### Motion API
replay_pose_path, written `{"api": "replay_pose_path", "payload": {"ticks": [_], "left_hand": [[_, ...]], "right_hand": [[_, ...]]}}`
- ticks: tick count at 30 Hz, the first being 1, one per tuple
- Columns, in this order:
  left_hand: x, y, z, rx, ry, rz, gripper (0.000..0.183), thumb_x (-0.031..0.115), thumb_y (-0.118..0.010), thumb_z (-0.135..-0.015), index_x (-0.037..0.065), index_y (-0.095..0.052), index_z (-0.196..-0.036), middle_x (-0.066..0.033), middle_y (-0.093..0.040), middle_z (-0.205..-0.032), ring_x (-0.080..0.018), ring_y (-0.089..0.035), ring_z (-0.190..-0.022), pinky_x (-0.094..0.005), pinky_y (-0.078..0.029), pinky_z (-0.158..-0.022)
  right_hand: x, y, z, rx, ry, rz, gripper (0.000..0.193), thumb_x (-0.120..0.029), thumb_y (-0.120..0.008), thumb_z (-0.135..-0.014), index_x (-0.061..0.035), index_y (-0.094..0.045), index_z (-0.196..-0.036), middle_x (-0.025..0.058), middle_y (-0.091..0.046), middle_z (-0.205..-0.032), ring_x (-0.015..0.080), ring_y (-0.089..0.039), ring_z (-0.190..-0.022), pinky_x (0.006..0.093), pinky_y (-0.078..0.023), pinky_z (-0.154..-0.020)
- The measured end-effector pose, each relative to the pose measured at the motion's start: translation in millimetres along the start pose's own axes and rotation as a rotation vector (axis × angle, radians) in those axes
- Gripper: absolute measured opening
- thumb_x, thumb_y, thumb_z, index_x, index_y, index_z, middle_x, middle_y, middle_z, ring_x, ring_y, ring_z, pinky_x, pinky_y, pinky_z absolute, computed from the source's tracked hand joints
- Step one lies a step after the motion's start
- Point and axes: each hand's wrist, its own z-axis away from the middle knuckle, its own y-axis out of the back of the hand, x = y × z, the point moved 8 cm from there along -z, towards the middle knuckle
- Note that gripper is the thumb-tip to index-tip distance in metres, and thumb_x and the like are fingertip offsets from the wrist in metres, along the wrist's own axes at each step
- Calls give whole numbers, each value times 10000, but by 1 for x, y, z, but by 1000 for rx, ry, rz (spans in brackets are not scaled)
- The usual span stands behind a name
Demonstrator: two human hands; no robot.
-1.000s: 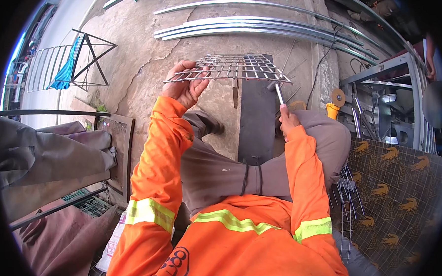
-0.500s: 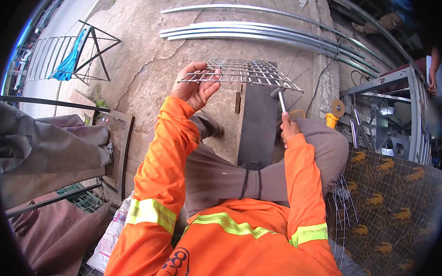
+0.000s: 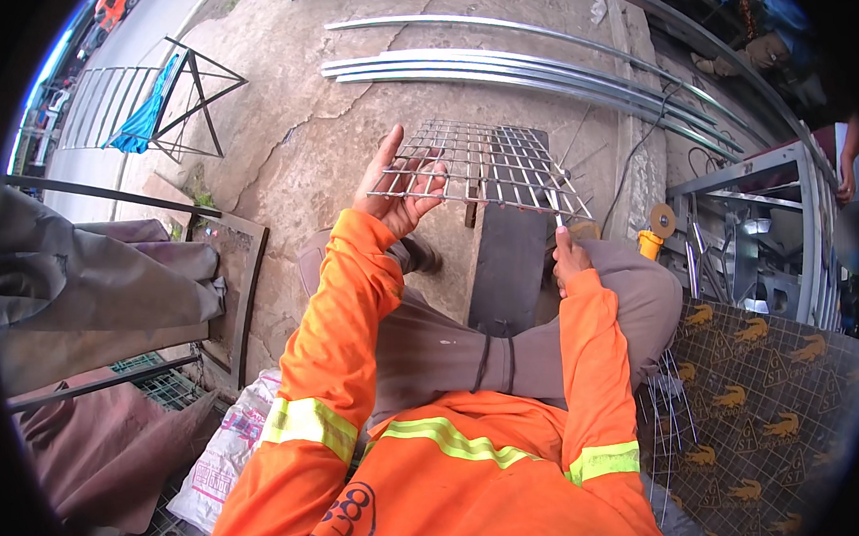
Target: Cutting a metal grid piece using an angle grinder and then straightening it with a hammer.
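A wire mesh panel (image 3: 491, 179) of crossed metal rods lies across my left hand (image 3: 395, 191), whose fingers reach under its left edge while the thumb points up beside it. My right hand (image 3: 570, 260) is closed around the pale metal handle of a hammer (image 3: 559, 218). The hammer's upper part lies behind the mesh and its head is hard to make out. Below the mesh, a dark flat metal bar or plank (image 3: 509, 274) runs between my legs.
Long shiny metal tubes (image 3: 536, 76) lie on the concrete. To the right stand a yellow tool with a round disc (image 3: 662, 221) and a grey metal frame (image 3: 732, 174); another person's hand (image 3: 846, 181) is beyond. Grey cloth (image 3: 114, 282) hangs at left. A patterned board (image 3: 743, 417) lies lower right.
The mesh panel has dropped lower and tilted, showing more of its grid. My left thumb has lifted off the mesh edge. The hammer's head, visible earlier, is now behind the mesh.
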Motion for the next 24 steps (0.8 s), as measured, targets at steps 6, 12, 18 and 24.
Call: {"api": "replay_pose_path", "payload": {"ticks": [6,12,18,24], "left_hand": [[-5,14,7,124,4,-48,621,555,-512,-953,16,-512,-1262,-149,-691,-891,-261,-723,-718,-405,-628,-718],[-14,10,14,121,12,-35,535,519,-542,-945,86,-512,-1257,-99,-623,-750,-251,-675,-640,-410,-610,-709],[19,-33,14,241,-251,-526,597,512,-580,-910,108,-501,-1343,-50,-592,-714,-144,-572,-588,-318,-518,-590],[-27,-69,-33,428,-341,-1458,948,683,-581,-816,23,-382,-1466,-279,-606,-1214,-304,-674,-919,-399,-503,-835]], "right_hand": [[-1,1,-3,17,53,23,644,-720,-387,-911,-88,-490,-838,16,-400,-505,151,-386,-330,330,-347,-325],[4,-2,-9,-1,32,-11,644,-720,-384,-911,-89,-487,-836,8,-395,-505,144,-371,-330,325,-347,-326],[1,3,1,19,110,-112,618,-681,-400,-933,-77,-495,-843,-6,-385,-509,114,-364,-343,309,-341,-326],[-40,28,37,95,200,-386,576,-656,-399,-956,-96,-479,-846,-22,-367,-513,96,-335,-337,289,-318,-309]]}}
